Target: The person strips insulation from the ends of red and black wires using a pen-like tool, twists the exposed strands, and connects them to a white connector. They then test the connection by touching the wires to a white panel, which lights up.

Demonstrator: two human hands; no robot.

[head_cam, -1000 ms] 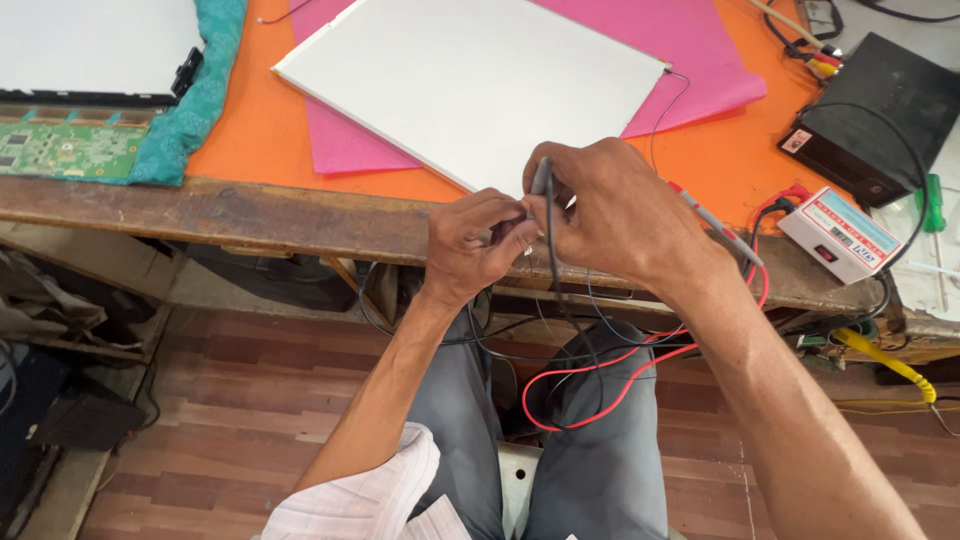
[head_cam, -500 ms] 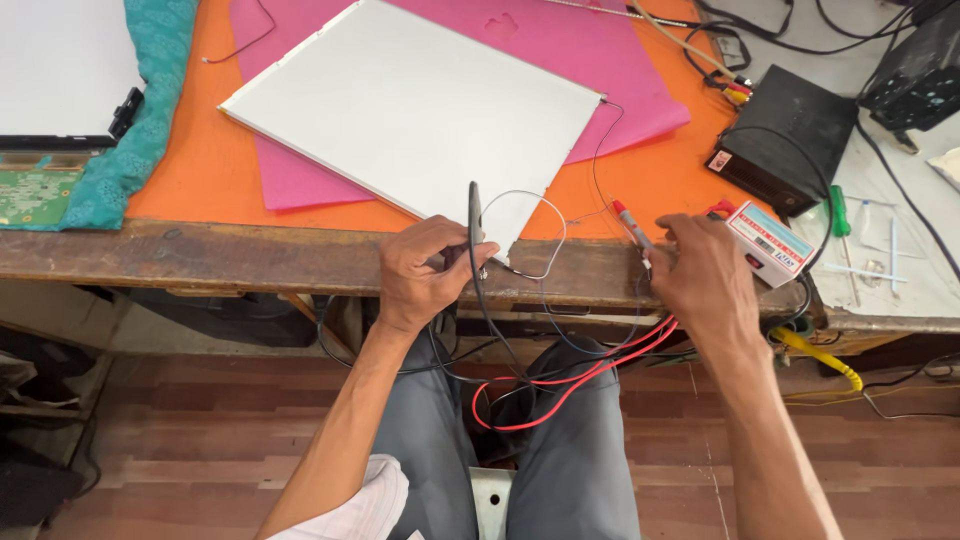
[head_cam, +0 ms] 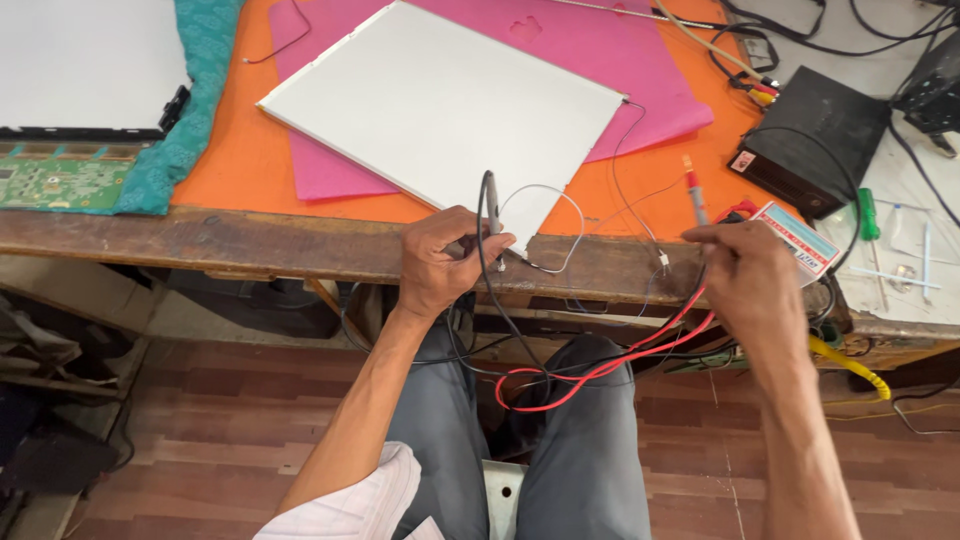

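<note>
Large white rectangular screen panel (head_cam: 440, 110) lying flat and tilted on pink sheets over an orange mat, one corner reaching the bench's front edge. Second white panel (head_cam: 85, 60) at top left, cut off by the frame, dark-edged along its lower side. Small white-and-red label (head_cam: 742, 161) on the near corner of a black box (head_cam: 815, 140) at right. Just below it, a small rectangular meter face (head_cam: 800, 238), white with red border and a teal strip, partly hidden behind the right hand (head_cam: 755, 290).

An electronics repair workshop: a worn wooden desk (head_cam: 250, 245) carries a green circuit board (head_cam: 55, 180), a white panel (head_cam: 440, 110), tangled cables (head_cam: 800, 30) and a meter (head_cam: 795, 240).
</note>
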